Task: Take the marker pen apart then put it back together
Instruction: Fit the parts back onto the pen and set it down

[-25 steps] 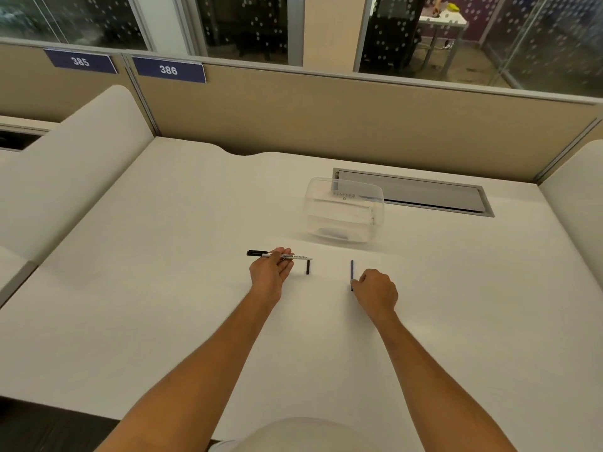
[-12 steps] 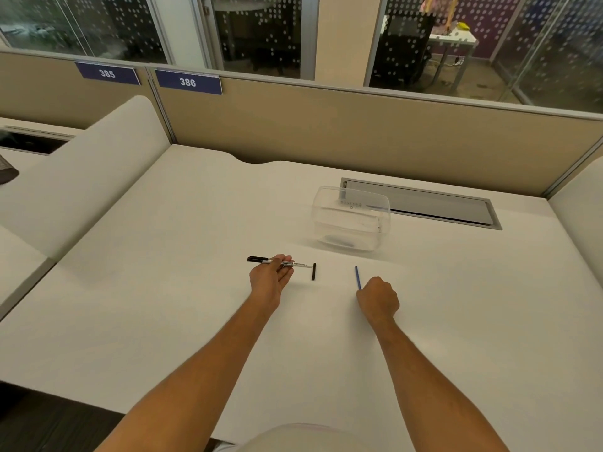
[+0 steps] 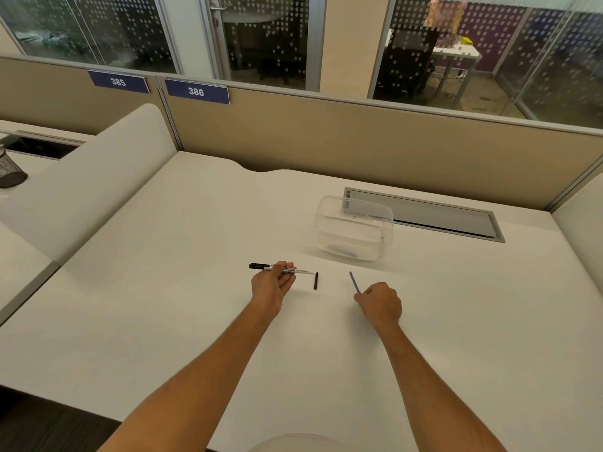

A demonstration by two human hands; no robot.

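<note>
- Marker pen, a slim white barrel [image 3: 295,271] with black cap end, lay across the left hand [image 3: 272,285], fingers loosely curled around it.
- Right hand [image 3: 380,303] had tilted the thin blue ink rod [image 3: 354,282], pinched at its lower end, leftward toward the barrel; reassembly looked imminent.
- Small black end plug [image 3: 316,281] stayed on the white desk [image 3: 163,288].

A white desk [image 3: 163,305] is bounded at the back by a tan partition [image 3: 359,145] topped with a metal rail. Two blue plates, numbered 385 [image 3: 118,82] and 386 [image 3: 196,91], are fixed along its upper edge. White curved dividers [image 3: 91,181] are set at either side. A grey cable hatch [image 3: 434,215] is sunk into the desk. Behind the partition, dotted glass walls [image 3: 267,34] are seen, with a dim room and a table [image 3: 456,50] beyond. A mesh cup [image 3: 9,169] stands at far left.
</note>
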